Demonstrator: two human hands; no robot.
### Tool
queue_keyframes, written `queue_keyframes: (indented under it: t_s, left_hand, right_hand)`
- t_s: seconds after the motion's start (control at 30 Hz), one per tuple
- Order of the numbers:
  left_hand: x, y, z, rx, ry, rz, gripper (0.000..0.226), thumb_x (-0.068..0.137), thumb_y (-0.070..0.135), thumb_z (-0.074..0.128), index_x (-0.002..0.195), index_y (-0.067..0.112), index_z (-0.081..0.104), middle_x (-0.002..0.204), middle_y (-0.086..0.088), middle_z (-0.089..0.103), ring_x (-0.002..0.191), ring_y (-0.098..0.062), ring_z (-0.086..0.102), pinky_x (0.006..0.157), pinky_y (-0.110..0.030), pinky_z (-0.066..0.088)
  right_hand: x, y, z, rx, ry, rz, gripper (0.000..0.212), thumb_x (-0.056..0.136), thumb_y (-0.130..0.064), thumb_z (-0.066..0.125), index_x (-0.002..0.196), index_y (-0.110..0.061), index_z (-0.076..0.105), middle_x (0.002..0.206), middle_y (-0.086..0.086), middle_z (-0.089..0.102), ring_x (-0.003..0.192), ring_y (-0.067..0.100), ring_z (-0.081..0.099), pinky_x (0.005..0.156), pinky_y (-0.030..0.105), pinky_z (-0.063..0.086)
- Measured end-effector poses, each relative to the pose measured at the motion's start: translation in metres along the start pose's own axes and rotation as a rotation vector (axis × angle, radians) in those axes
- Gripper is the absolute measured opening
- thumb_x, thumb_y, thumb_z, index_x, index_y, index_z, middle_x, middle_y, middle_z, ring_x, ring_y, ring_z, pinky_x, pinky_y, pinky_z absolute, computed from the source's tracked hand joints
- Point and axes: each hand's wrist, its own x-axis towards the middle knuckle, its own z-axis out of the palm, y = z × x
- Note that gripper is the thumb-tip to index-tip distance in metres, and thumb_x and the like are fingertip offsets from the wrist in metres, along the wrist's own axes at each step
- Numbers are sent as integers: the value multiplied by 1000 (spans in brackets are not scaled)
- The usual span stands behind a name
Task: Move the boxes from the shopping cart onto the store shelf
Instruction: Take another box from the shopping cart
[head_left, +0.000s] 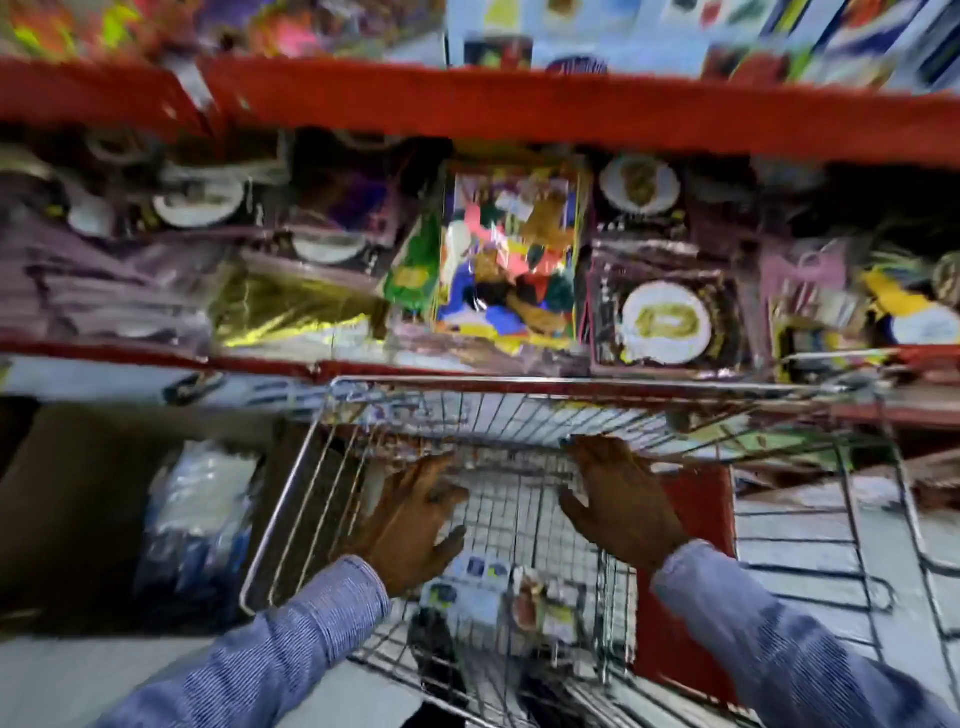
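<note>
A wire shopping cart (332, 452) stands against the red store shelf (519, 101). Both my hands reach down into its basket. My left hand (415, 519) hovers with spread fingers and holds nothing. My right hand (618, 499) is also spread, near the far wire wall, empty. Small white boxes (478, 587) with dark labels lie low in the cart beneath my left hand. The frame is blurred, so the boxes' details are unclear.
The shelf level (363, 366) just above the cart is packed with party packets, a colourful bag (509, 260) and round-labelled packs (665, 322). A bundle of plastic-wrapped goods (197, 525) sits left of the cart. A red panel (696, 519) is to the right.
</note>
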Motion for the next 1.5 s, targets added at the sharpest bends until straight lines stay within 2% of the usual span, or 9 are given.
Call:
queue_keyframes:
  t_s: [0.13, 0.2, 0.27, 0.5, 0.7, 1.0, 1.23, 1.33, 1.5]
  left_hand:
    - [1, -23, 60, 50, -245, 11, 43, 86, 41, 50, 116, 14, 65, 134, -17, 55, 122, -39, 50, 87, -60, 49]
    - [5, -29, 76, 79, -390, 47, 56, 84, 47, 35, 118, 13, 63, 127, -14, 59, 115, -37, 53, 88, -52, 47]
    - [11, -39, 96, 120, -533, 64, 48, 90, 46, 41, 122, 15, 59, 126, -11, 57, 113, -33, 51, 90, -44, 44]
    - [26, -49, 138, 181, -661, 264, 22, 95, 21, 53, 112, 9, 61, 109, -17, 63, 98, -37, 60, 77, -45, 52]
    - [23, -51, 159, 264, -662, 347, 24, 90, 17, 58, 113, 11, 58, 102, -13, 66, 85, -35, 64, 64, -39, 51]
    - [29, -31, 182, 397, -703, 406, 37, 87, 24, 60, 115, 1, 50, 107, -17, 63, 91, -37, 64, 70, -42, 51]
    - [34, -7, 192, 566, -685, 428, 31, 83, 9, 62, 113, 2, 57, 92, -13, 72, 77, -31, 70, 54, -32, 40]
    - [38, -1, 197, 472, -749, 316, 27, 90, -2, 49, 117, -4, 50, 108, -22, 66, 93, -38, 66, 66, -39, 46]
    - [43, 6, 167, 279, -716, 186, 34, 91, 13, 57, 123, 2, 49, 114, -19, 62, 99, -36, 61, 80, -39, 50]
  right_hand:
    - [11, 4, 89, 56, -276, -6, 56, 89, -40, 44, 137, -12, 48, 130, 15, 58, 121, 37, 51, 95, 46, 45]
    - [16, 5, 128, 10, -423, -14, 53, 94, -37, 46, 141, -13, 41, 138, 13, 51, 128, 34, 44, 101, 44, 41]
    - [23, 4, 167, -11, -554, -30, 53, 95, -35, 48, 142, -12, 38, 141, 14, 49, 129, 34, 42, 102, 44, 40]
    - [34, 13, 246, 0, -700, -21, 67, 89, -43, 58, 146, -17, 32, 146, 11, 45, 133, 31, 42, 104, 43, 38]
    - [41, 26, 250, -10, -634, -160, 65, 84, -47, 64, 137, -14, 44, 130, 11, 57, 117, 32, 56, 96, 42, 47]
    - [38, 32, 249, -93, -444, -143, 63, 76, -39, 65, 130, -12, 45, 115, 12, 61, 100, 35, 61, 76, 40, 50]
    - [41, 33, 259, -96, -416, -179, 57, 83, -28, 66, 133, -12, 44, 120, 11, 64, 104, 34, 62, 82, 41, 51]
    - [45, 38, 251, -107, -422, -168, 61, 85, -27, 65, 138, -11, 41, 125, 13, 63, 111, 34, 60, 90, 42, 50]
    - [49, 44, 200, -70, -369, -159, 64, 83, -32, 66, 138, -11, 43, 129, 14, 61, 116, 34, 57, 95, 42, 46]
